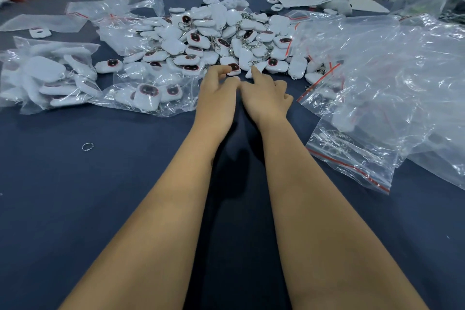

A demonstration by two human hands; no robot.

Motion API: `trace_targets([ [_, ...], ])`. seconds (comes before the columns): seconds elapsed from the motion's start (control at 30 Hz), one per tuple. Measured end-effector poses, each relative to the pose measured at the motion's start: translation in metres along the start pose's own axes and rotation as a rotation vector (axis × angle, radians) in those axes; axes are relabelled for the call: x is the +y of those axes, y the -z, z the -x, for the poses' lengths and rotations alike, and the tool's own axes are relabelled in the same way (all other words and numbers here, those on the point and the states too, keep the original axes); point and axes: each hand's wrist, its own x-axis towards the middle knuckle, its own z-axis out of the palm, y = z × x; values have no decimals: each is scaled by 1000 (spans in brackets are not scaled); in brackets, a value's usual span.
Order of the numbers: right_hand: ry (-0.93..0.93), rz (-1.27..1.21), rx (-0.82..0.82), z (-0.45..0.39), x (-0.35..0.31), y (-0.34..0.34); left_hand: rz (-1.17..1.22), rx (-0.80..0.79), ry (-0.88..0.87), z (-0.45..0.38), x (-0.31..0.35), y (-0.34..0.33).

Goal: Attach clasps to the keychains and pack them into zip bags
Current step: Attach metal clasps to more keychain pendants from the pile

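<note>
Both our hands reach to the near edge of the keychain pile (221, 40) on the desk (100, 196): the left hand (217, 98) touches one white keychain (233, 69) with loosely bent fingers, while the right hand (266, 98) grasps nothing, forefinger out toward a clasp ring (250, 63). We should probably draw one keychain clear first, so neighbouring chains don't drag along, then fill a zip bag (352, 158) from our right.

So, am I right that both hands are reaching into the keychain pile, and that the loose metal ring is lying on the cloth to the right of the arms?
Not quite. The head view shows the loose metal ring lying on the blue cloth to the left of the arms, not the right. The rest holds: the left hand and right hand both reach into the near edge of the keychain pile.
</note>
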Motion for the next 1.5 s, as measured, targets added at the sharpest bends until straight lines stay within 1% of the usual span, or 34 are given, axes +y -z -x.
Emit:
trace_targets([
  [0.1, 64, -162, 116, 8, 4, 2, -135, -33, -60, 2, -4, 0],
  [0.2, 95, -428, 189, 14, 9, 3, -268, -74, -93, 2, -7, 0],
  [0.27, 82, -573, 218, 16, 10, 4, -277, -68, -82, 2, -8, 2],
  [0.4, 157, -692, 256, 19, 11, 6, -156, -93, -76, 3, -6, 3],
  [0.6, 169, -933, 107, 27, 0, 5, -101, -57, -38, -2, -6, 0],
  [0.73, 99, -1098, 19, 26, -5, 4, -29, 0, -20, -3, -6, 0],
  [0.8, 65, -1082, 28, 26, -6, 2, 89, 18, 53, -4, -3, 1],
  [0.87, 53, -1061, 30, 25, -6, -1, 270, 33, 122, -6, 1, 3],
  [0.93, 55, -1078, -6, 26, -7, -2, 428, 22, 158, -5, 5, 3],
  [0.97, 63, -1083, -33, 26, -8, -3, 470, 5, 164, -4, 6, 2],
  [1.07, 92, -1072, -123, 26, -8, -4, 447, -36, 169, -2, 7, 1],
  [1.13, 102, -1053, -146, 26, -8, -5, 432, -33, 192, -2, 8, 2],
  [1.3, 115, -1047, -134, 27, -8, -6, 441, -68, 225, 1, 11, 4],
  [1.5, 123, -1066, -127, 28, -8, -5, 418, -67, 251, 0, 10, 4],
])
